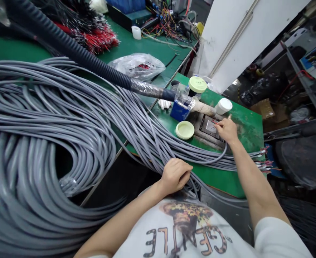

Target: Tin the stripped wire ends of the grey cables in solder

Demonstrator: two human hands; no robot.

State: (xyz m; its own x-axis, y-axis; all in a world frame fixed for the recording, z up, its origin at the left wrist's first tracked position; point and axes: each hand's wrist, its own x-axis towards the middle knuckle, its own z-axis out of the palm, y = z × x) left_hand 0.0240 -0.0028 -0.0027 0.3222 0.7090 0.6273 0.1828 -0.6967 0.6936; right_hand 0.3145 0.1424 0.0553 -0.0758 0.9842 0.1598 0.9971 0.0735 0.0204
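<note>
We've got our left hand [175,175] curled closed around a huge bundle of gray cables [66,118], which sprawls across the green bench [250,141] and droops off its edge. Our right hand [227,130] sits over a small dark tray [208,127], fingers [219,123] pinched nearly shut, though we can't tell if they've got hold of a wire. A pale green lid [184,129] lies just beside the tray, and our white shirt [184,229] reads "GENTLE" upside down.
</note>
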